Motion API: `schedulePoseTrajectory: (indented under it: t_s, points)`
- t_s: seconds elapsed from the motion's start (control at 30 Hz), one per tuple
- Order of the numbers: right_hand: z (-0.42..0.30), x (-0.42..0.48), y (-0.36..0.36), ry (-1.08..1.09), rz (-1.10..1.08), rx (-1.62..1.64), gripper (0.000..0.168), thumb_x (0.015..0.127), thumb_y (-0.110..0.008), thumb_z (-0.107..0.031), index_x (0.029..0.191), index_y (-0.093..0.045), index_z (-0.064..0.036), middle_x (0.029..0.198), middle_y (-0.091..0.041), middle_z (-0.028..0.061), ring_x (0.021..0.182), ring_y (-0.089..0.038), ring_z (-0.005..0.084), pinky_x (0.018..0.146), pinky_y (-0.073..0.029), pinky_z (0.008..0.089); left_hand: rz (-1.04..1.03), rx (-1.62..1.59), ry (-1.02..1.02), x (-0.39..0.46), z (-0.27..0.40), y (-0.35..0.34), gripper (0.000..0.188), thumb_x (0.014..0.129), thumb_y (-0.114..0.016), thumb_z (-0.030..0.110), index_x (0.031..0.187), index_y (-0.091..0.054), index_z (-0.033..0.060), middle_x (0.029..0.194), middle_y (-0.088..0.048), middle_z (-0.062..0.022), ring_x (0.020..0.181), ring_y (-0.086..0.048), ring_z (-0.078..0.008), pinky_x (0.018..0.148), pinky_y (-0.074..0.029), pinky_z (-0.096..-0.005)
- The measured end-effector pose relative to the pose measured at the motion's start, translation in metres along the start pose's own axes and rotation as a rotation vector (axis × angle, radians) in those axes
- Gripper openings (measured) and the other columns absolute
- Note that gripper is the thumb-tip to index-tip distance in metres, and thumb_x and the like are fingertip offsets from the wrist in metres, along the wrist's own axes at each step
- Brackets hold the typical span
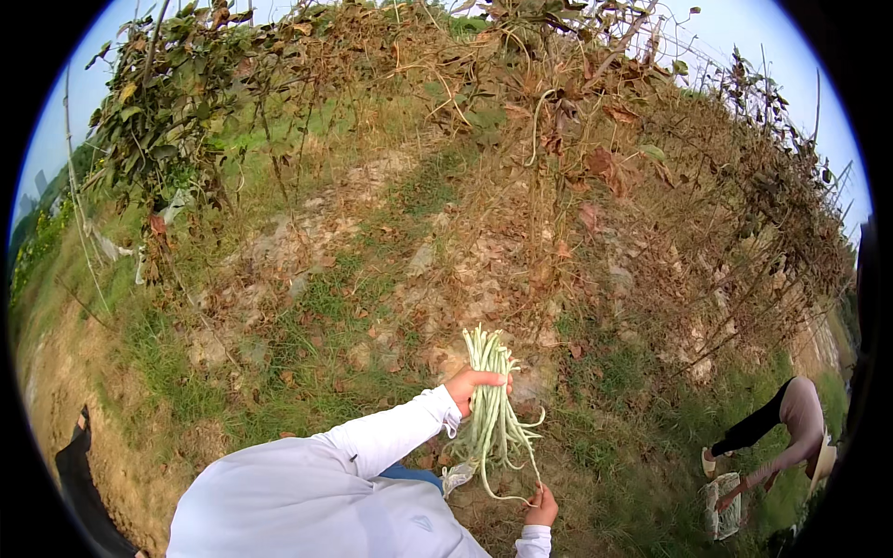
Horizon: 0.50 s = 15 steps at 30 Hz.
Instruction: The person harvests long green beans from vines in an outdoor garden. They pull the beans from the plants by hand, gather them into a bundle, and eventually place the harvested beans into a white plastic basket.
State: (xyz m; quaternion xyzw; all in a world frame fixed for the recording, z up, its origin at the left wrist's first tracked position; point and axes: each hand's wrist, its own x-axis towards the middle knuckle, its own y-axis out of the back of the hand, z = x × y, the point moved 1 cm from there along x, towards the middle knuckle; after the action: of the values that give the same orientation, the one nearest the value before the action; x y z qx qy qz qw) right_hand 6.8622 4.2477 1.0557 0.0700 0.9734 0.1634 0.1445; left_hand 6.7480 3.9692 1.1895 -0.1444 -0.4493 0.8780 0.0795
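My left hand (474,387) is closed around the upper part of a bundle of long pale green yardlong beans (495,411). Their cut-looking ends stick up above my thumb, and the long tails hang below in a loose spray. Lower down, my right hand (542,506) pinches the tip of one or two beans that trail out from the bundle. White sleeves cover both of my arms. Behind the hanging tails a pale, crinkled object (457,477) is partly visible beside my blue trouser leg (413,473); I cannot tell what it is.
Withered bean vines (558,77) on poles stretch across the far side, with greener leaves (160,118) at the left. Grass (335,300) and dry leaves cover the ground. At right another person (799,418) bends over a whitish container (725,506). A dark-clothed limb (80,467) shows at left.
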Motion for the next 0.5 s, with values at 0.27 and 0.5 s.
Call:
schedulePoseTrajectory:
  t_s: [0.27, 0.5]
  points:
    - [0.058, 0.046, 0.141, -0.086, 0.177, -1.271, 0.031, 0.081, -0.041, -0.008, 0.111, -0.045, -0.007, 0.1, -0.05, 0.0127, 0.089, -0.047, 0.0185, 0.076, -0.039, 0.0326, -0.09, -0.062, 0.094, 0.137, -0.076, -0.052, 0.047, 0.067, -0.058, 0.004, 0.111, -0.041, 0.0062, 0.083, -0.055, -0.0078, 0.073, -0.056, -0.0178, 0.065, -0.048, -0.0321]
    - [0.012, 0.082, 0.224, -0.247, 0.563, 0.003, 0.05, 0.075, -0.044, 0.002, 0.122, -0.032, -0.009, 0.122, -0.034, 0.0144, 0.103, -0.043, 0.0266, 0.086, -0.035, 0.0319, -0.189, 0.154, 0.191, 0.217, -0.137, -0.128, 0.041, 0.067, -0.061, 0.006, 0.105, -0.047, 0.003, 0.083, -0.056, -0.0076, 0.074, -0.055, -0.0169, 0.068, -0.044, -0.0305]
